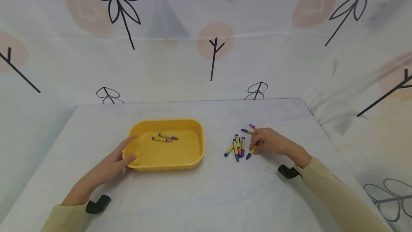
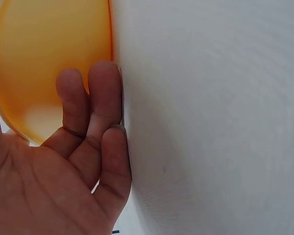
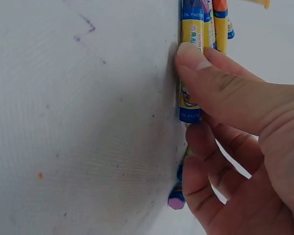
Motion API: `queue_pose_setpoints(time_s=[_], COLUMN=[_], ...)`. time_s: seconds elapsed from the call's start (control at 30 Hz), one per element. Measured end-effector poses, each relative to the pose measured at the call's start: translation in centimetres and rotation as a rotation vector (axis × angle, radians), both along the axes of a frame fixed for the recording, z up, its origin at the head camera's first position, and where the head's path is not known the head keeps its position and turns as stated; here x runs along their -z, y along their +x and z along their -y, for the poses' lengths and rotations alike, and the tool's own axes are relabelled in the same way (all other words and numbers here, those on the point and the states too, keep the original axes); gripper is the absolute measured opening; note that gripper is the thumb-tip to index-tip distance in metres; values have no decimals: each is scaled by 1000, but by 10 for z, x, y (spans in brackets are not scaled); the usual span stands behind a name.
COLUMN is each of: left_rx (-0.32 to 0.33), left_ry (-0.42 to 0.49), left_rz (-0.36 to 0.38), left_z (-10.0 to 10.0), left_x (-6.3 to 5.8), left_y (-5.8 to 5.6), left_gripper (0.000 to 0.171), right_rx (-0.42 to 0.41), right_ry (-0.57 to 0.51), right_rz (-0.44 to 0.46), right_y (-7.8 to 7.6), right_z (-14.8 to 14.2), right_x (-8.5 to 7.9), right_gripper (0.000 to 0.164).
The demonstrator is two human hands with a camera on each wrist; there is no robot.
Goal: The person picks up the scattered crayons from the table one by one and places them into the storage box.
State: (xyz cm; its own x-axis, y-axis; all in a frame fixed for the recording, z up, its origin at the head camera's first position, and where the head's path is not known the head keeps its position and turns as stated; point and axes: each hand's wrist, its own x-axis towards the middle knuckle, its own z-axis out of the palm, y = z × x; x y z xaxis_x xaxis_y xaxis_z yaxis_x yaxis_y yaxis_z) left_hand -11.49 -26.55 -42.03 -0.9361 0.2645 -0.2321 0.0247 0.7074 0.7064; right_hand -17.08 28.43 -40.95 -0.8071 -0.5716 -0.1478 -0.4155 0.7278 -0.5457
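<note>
On the left side, my left hand [image 1: 113,163] is clamped on the left end of the yellow tray [image 1: 154,154]: thumb and one finger lie over the rim, and other fingers are bent against its outside. In the tray, left of its middle, lie two pastels, one with an orange tip [image 1: 161,139] and one with a grey tip [image 1: 166,136], close together. To the right of the tray, well apart from it, a small heap of pastels [image 1: 238,146] lies on the white table [image 1: 206,203]. Just beside this heap, my right hand [image 1: 270,141] pinches a dark-blue pastel [image 1: 250,153] between thumb and fingers; whether it touches the table, I cannot tell. Beyond my fingers, a blue-tipped pastel [image 1: 246,131] and a purple-tipped pastel [image 1: 252,126] show partly.
</note>
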Motion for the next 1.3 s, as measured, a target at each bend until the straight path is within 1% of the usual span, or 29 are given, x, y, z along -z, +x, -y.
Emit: queue_pose_setpoints(time_s=[0.07, 0.17, 0.37, 0.57, 0.73, 0.87, 0.97, 1.13, 1.3], left_rx=[-3, -7, -4, -10, 0, 11, 16, 23, 3], left_ry=[-3, -3, -1, -9, -19, -26, -34, -29, -14], left_rz=[4, 13, 18, 19, 23, 24, 19, 3, 28], left_z=[0, 0, 0, 2, 2, 1, 1, 1, 2], left_x=[0, 0, 2, 3, 0, -4, -5, -4, -3], left_y=[0, 0, 0, 0, -1, -4, -5, -6, -5], left_gripper=[76, 77, 77, 76, 76, 76, 76, 75, 76], right_rx=[-5, 14, 71, 88, 76, 48, 37, 2, -46], right_ry=[-7, -23, -82, -90, -89, -121, -143, -167, -201], right_rz=[0, -1, -83, -148, -211, -245, -244, -244, -243], right_y=[0, 0, 0, -4, -8, -10, -13, -22, -34], right_z=[-2, -3, -4, 7, 24, 40, 54, 80, 116], right_x=[0, -2, -11, -19, -26, -36, -42, -51, -62], right_gripper=[16, 16, 13, 14, 25, 26, 23, 22, 21])
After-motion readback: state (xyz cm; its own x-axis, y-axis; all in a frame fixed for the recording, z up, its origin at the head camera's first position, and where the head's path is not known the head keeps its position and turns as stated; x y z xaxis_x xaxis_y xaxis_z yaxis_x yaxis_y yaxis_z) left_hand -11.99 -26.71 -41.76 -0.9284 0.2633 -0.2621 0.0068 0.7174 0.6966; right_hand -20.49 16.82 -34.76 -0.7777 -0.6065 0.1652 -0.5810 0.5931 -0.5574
